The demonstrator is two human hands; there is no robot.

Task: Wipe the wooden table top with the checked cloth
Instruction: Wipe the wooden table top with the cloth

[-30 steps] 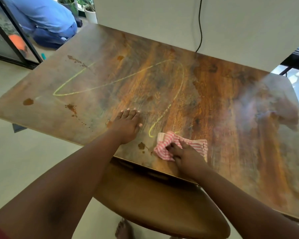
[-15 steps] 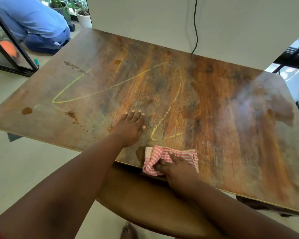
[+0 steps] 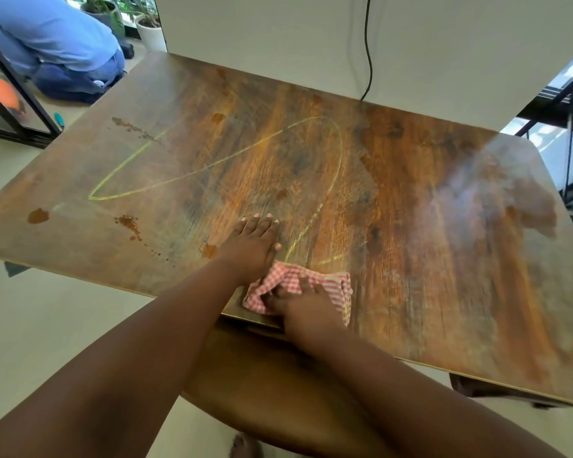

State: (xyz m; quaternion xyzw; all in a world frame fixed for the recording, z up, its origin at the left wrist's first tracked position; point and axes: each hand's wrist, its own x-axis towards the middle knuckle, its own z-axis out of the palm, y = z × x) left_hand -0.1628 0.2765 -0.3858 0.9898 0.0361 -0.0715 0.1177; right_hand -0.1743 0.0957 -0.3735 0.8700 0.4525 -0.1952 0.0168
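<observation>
Wooden tabletop (image 3: 411, 200), stained and glossy.
Your right hand (image 3: 303, 300) clutches the crumpled checked cloth (image 3: 288, 277) at the near edge; your left hand (image 3: 250, 246) lies flat, released.

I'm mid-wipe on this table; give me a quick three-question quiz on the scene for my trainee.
1. True or false: the left hand lies flat on the brown wooden table top.
2. Which hand presses the red-and-white checked cloth? A) left B) right C) both
3. Fill in: the looping chalk-like line drawn on the wood is ______ in colour.

Key
1. True: its fingers are straight, palm down, just left of the cloth.
2. B: the right hand bunches the cloth at the near edge.
3. Yellow; dark brown spots also remain towards the table's left side.
</observation>
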